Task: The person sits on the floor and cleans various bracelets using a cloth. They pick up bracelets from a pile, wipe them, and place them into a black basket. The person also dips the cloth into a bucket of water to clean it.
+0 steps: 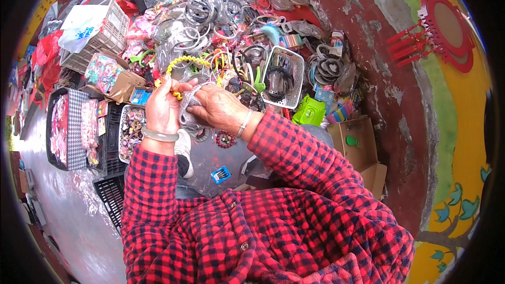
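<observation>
My left hand (161, 109) is closed on a yellow wavy headband (185, 61), its curved band arching up and away toward the heap. Just to its right, my right hand (223, 106) grips a bunched grey cloth (188, 117) against the lower end of the headband. Part of that end is hidden by the cloth and fingers. Below the hands, a dark red bead bracelet (225, 139) lies near a white shoe (183, 151). Beyond them spreads a heap of hair bands (202, 13), many in clear plastic bags.
White basket (299, 81) with dark hair items stands right of the heap, beside a bright green plastic item (309, 110). An open cardboard box (363, 144) sits by the red wall (389, 78). Filled baskets and a black crate (109, 200) line the left; a blue card pack (221, 175) lies low.
</observation>
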`<state>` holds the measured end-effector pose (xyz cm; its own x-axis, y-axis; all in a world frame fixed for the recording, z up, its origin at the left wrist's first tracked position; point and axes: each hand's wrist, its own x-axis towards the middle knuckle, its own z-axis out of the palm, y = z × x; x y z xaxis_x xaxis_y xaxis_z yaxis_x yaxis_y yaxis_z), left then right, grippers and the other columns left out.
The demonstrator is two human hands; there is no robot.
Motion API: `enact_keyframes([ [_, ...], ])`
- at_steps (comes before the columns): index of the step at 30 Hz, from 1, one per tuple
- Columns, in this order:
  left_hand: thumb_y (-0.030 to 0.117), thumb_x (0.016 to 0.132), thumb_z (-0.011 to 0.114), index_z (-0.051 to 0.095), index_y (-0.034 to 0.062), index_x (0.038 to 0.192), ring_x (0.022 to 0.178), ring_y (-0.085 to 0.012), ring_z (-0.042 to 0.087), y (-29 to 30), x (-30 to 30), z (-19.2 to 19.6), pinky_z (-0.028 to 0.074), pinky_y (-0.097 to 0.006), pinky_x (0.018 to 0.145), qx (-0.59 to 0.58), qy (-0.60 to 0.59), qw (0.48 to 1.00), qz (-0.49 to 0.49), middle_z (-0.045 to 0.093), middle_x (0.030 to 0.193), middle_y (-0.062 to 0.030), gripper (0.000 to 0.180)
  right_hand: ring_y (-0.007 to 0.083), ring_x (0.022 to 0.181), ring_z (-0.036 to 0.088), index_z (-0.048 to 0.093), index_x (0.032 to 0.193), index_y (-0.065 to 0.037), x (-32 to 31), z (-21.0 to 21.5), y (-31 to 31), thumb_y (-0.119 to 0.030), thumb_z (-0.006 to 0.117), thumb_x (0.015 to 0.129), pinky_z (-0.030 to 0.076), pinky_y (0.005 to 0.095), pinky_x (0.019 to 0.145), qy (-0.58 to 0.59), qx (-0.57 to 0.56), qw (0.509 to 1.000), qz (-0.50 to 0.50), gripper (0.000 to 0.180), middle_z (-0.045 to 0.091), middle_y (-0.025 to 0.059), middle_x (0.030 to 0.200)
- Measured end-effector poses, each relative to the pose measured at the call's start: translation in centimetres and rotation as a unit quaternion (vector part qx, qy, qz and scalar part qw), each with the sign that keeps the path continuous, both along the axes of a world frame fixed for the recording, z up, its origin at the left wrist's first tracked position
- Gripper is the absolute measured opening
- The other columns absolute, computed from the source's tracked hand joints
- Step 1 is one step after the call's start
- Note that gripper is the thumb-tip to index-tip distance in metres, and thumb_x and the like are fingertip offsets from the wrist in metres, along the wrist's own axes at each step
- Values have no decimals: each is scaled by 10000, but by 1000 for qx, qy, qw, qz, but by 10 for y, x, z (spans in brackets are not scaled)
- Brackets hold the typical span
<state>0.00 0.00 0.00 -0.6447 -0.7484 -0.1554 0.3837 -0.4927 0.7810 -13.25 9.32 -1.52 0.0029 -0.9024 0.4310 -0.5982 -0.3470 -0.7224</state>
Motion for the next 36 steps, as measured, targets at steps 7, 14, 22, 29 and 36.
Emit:
enact_keyframes([
  [7,281,922,391,411,96,690,547,-144,418,-11,8,20,389,-270,541,93,34,995,29,352,537,-1,297,332,786,520,491,792,-15,-8,8,5,-225,561,787,389,412,722,122,49,991,23,222,531,140,761],
  [14,303,920,395,408,103,691,474,-85,310,-47,40,19,240,-193,379,157,26,986,-44,310,517,23,305,352,728,523,461,757,-4,-6,0,8,-217,570,781,413,423,670,115,53,989,74,241,522,159,734],
  [22,391,898,415,505,31,882,550,-148,448,-21,21,-4,342,-239,472,154,-12,988,-2,469,603,-26,372,365,727,520,458,737,7,2,-4,9,-222,564,786,416,428,663,125,83,986,75,256,520,177,713],
  [29,263,913,403,487,48,830,354,-54,249,-14,15,1,177,-198,317,178,-3,984,11,331,504,32,246,380,701,521,466,738,7,6,0,10,-257,543,808,413,445,635,106,83,990,52,283,519,193,695],
  [36,245,921,384,489,78,817,340,-49,217,-25,24,12,175,-204,308,153,64,986,24,277,489,53,223,401,735,536,482,791,14,14,15,9,-282,506,828,421,454,650,63,142,987,31,300,546,227,729],
])
